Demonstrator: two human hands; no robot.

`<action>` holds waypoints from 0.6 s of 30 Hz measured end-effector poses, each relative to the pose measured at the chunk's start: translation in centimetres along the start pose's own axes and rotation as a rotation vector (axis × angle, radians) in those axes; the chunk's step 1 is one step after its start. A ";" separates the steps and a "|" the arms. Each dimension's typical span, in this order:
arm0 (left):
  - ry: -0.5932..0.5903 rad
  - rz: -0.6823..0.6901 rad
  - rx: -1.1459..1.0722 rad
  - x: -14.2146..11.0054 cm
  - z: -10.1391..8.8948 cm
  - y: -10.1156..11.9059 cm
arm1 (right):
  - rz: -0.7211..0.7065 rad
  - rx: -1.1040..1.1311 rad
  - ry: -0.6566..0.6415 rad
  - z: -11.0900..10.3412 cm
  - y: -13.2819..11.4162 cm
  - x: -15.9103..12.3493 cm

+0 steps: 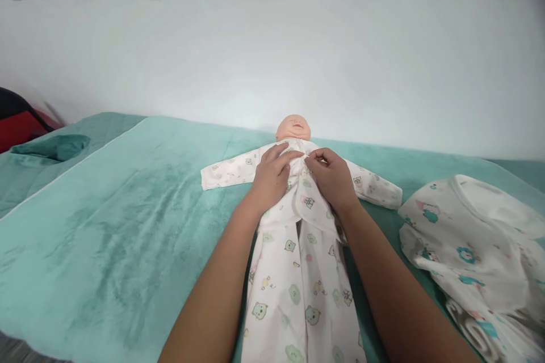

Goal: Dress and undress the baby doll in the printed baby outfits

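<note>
The doll (293, 128) is the reference point; it lies face up, head toward the wall (272, 68), on a teal cover (128, 210). The white top (309, 202) is on the doll's torso, its long sleeves spread to both sides. Its print consists of green animal faces and small pink and brown figures; any lettering is too small to read. The fabric is thin and wrinkled at the chest, and the front panels flare at the hem over the white lower garment (276, 295), which carries a similar print.

The left hand (273, 174) rests on the doll's chest, fingers partly extended, index fingertip at the front opening. The right hand (331, 174) has curled fingers, with thumb and index finger pinching the top's edge just below the doll's neck.

To the right of the doll, near one sleeve end, lies a heap of white cloth (477, 249) with teal and pink figures. A red and black object (19, 127) is far left of the doll.
</note>
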State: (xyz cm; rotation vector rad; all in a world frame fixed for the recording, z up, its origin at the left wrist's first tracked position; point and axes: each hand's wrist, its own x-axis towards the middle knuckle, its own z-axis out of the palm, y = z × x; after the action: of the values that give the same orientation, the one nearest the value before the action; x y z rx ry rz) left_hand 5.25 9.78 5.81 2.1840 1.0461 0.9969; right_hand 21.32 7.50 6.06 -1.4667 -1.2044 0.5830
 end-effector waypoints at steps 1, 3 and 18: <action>-0.002 -0.004 -0.009 0.0 0.0 0.0 | 0.000 -0.013 -0.002 0.1 0.0 0.1; 0.010 -0.020 -0.030 0.0 0.0 0.1 | -0.002 -0.023 0.010 0.2 0.1 0.2; -0.112 -0.012 -0.133 -0.8 -1.2 0.9 | -0.097 0.291 0.113 0.1 -0.1 -0.9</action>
State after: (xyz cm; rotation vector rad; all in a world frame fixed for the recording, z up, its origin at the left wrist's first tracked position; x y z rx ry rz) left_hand 4.30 8.76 6.85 2.0966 0.9146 0.9016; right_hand 20.87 6.75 5.85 -1.1744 -1.0480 0.5754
